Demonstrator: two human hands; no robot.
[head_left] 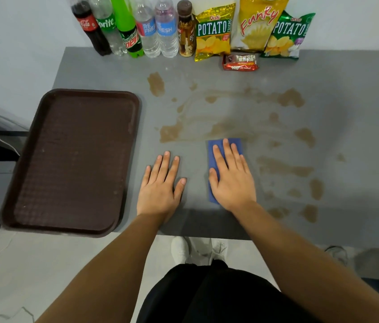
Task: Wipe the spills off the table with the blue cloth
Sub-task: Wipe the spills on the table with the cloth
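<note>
A folded blue cloth (214, 157) lies on the grey table (346, 75) near its front edge. My right hand (231, 180) presses flat on the cloth, fingers spread and pointing away from me, covering most of it. My left hand (161, 185) rests flat on the bare table just left of the cloth, holding nothing. Brown spills (291, 97) are smeared and dotted over the table's middle and right side, with a streaked patch (172, 132) just beyond the cloth.
A dark brown tray (44, 108) sits at the table's left end, overhanging the front edge. Several drink bottles (146, 26) and chip bags (214, 31) line the back wall, with a small red snack packet (240, 62) in front of them.
</note>
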